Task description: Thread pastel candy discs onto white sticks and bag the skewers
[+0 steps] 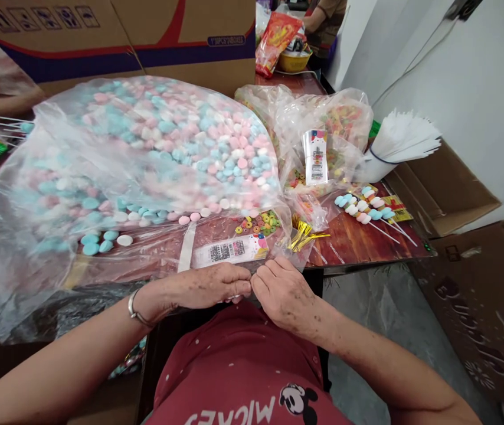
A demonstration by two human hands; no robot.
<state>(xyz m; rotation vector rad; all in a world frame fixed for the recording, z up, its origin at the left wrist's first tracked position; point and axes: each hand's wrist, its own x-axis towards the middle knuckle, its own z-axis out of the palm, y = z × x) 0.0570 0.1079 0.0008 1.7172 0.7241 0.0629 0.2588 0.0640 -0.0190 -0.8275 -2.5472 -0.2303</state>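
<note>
Left hand [210,286] and right hand [285,289] meet at the table edge [367,245], fingers closed, pinching a narrow printed candy packet [229,250]; seemingly sealing or tying it. Gold twist ties [303,235] lie just beyond, within reach for fastening. Farther: finished marshmallow skewers [365,206] and the big marshmallow bag [146,153].

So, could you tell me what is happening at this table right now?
A person in a red shirt has both hands together at the table's near edge: the left hand and right hand meet fingertip to fingertip, pinching something too small to make out. Just beyond them lie a labelled packet, gold twist ties and a big bag of pastel marshmallows. Finished marshmallow skewers lie to the right.
</note>
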